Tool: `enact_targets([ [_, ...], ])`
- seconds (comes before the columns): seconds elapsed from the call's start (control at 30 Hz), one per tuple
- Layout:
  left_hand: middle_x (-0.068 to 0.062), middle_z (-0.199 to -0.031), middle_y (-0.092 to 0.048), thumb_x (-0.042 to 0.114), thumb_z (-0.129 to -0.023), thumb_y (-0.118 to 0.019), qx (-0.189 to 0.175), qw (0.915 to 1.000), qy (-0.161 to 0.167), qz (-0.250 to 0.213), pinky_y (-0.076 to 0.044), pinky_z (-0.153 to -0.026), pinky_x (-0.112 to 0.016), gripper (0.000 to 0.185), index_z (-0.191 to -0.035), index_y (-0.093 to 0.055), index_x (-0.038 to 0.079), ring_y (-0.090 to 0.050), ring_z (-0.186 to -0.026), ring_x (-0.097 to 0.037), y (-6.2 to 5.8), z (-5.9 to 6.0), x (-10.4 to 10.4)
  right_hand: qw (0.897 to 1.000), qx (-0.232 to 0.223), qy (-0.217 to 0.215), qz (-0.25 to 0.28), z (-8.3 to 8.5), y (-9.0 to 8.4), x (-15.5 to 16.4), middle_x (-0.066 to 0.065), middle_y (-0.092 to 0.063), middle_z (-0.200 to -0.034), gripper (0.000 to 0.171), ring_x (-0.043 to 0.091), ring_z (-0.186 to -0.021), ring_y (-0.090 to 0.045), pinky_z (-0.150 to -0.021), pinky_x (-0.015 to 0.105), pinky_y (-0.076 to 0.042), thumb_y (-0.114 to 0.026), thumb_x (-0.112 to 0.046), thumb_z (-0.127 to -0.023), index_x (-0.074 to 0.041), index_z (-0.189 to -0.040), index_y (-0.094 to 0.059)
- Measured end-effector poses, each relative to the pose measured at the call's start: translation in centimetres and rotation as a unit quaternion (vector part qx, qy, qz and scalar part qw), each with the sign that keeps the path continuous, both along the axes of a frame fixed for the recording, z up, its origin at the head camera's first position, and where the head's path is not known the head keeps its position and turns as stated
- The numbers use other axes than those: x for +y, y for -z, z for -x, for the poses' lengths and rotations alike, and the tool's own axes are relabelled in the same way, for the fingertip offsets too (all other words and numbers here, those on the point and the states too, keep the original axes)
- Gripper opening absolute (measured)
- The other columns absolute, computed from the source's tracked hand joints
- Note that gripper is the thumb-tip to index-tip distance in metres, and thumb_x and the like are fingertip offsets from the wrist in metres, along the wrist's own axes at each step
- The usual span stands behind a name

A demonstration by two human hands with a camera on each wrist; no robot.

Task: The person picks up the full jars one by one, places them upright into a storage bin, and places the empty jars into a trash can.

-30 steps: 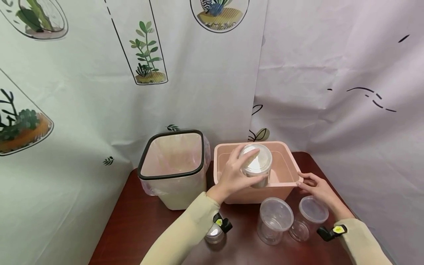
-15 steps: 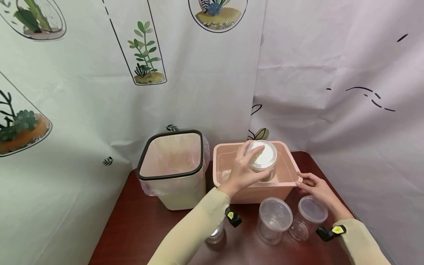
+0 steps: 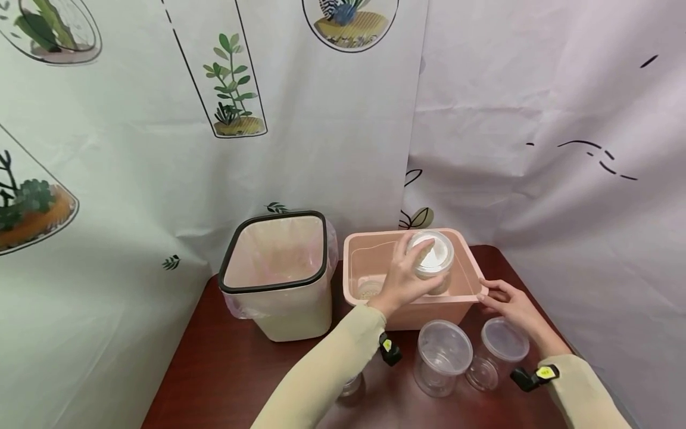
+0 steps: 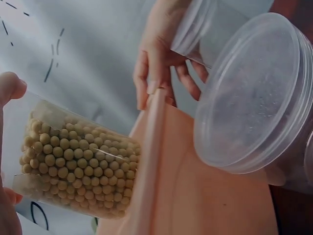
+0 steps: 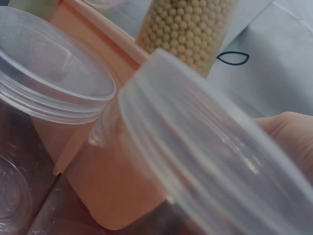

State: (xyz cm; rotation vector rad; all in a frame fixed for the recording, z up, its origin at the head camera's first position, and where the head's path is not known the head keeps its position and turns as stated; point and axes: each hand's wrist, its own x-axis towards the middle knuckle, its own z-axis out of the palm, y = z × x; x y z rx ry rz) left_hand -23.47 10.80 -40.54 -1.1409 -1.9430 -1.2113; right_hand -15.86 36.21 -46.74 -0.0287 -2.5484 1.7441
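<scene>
My left hand [image 3: 403,279] grips a lidded clear jar [image 3: 433,252] by its top, fingers and thumb spread round the lid. Round tan beans [image 4: 78,161] fill most of this jar, as the left wrist view shows. It is over the right half of a pink plastic bin [image 3: 415,317]; whether its base touches the bin floor I cannot tell. With thumb and fingers my right hand [image 3: 511,307] holds the bin's rim at the front right corner. Inside the bin, at the left, another clear container [image 3: 368,290] with pale contents is partly visible behind my left wrist.
Left of the bin stands a cream trash can [image 3: 292,310] with a black rim and a liner. In front are a clear lidded jar [image 3: 442,357], another lidded jar [image 3: 504,339] and a small round container [image 3: 482,374]. Another jar [image 3: 351,386] is half hidden by my left sleeve.
My left hand has carried the bean jar rightwards over the bin, uncovering the container at the bin's left. My right hand stays on the rim.
</scene>
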Motion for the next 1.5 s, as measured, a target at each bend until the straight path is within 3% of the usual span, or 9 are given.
enact_targets([
  [0.2, -0.018, -0.13, -0.04, 0.025, -0.063, -0.085, 0.018, 0.9997, -0.014, 0.011, -0.039, -0.095, -0.024, 0.068, -0.122, -0.055, 0.008, -0.04, -0.118, -0.026, 1.0, 0.6, 0.9, 1.0, -0.005, 0.002, -0.005, -0.1, -0.2, -0.2, 0.035, -0.045, -0.127, 0.055, 0.03, -0.08, -0.067, -0.072, 0.043, -0.053, -0.063, -0.021, -0.09, 0.007, -0.132, -0.04],
  [0.53, -0.011, -0.129, -0.042, 0.024, -0.062, -0.086, -0.032, 0.9981, -0.031, 0.043, -0.043, -0.09, -0.027, 0.067, -0.12, -0.056, 0.011, -0.04, -0.115, -0.023, 2.9, 0.5, 1.6, 1.0, -0.018, 0.004, -0.003, 0.0, 0.2, -0.8, 0.035, -0.053, -0.118, 0.055, 0.036, -0.082, -0.065, -0.071, 0.043, -0.054, -0.064, -0.021, -0.089, 0.006, -0.132, -0.043],
  [0.83, -0.009, -0.128, -0.042, 0.028, -0.063, -0.085, -0.036, 0.9981, -0.034, 0.035, -0.042, -0.089, -0.023, 0.063, -0.117, -0.057, 0.011, -0.041, -0.111, -0.021, 3.6, 1.0, 3.7, 1.0, -0.001, 0.002, 0.009, 0.0, -0.4, -0.2, 0.036, -0.046, -0.125, 0.052, 0.036, -0.08, -0.066, -0.069, 0.039, -0.054, -0.063, -0.017, -0.09, 0.009, -0.13, -0.041],
  [1.07, -0.008, -0.128, -0.042, 0.028, -0.065, -0.085, -0.086, 0.9934, -0.048, 0.06, -0.041, -0.087, -0.02, 0.06, -0.116, -0.058, 0.012, -0.039, -0.114, -0.019, 4.2, 0.8, 4.9, 1.0, -0.002, 0.003, 0.003, 0.0, -0.4, 0.2, 0.036, -0.048, -0.123, 0.052, 0.036, -0.081, -0.065, -0.068, 0.036, -0.055, -0.063, -0.017, -0.09, 0.009, -0.13, -0.042],
  [1.3, -0.007, -0.127, -0.043, 0.032, -0.063, -0.085, -0.112, 0.9876, -0.073, 0.082, -0.041, -0.085, -0.017, 0.061, -0.115, -0.059, 0.015, -0.04, -0.115, -0.018, 5.2, 0.5, 5.6, 1.0, -0.004, 0.005, 0.003, 0.0, -0.1, 0.4, 0.037, -0.05, -0.12, 0.052, 0.038, -0.082, -0.065, -0.07, 0.042, -0.054, -0.063, -0.017, -0.09, 0.008, -0.13, -0.042],
  [1.5, -0.007, -0.124, -0.041, 0.029, -0.063, -0.086, -0.182, 0.973, -0.071, 0.124, -0.043, -0.082, -0.019, 0.062, -0.116, -0.057, 0.015, -0.043, -0.11, -0.016, 5.2, 0.5, 5.6, 1.0, 0.002, 0.005, 0.005, 0.0, 0.1, 0.1, 0.037, -0.05, -0.119, 0.051, 0.037, -0.081, -0.065, -0.07, 0.041, -0.054, -0.063, -0.017, -0.09, 0.009, -0.13, -0.043],
])
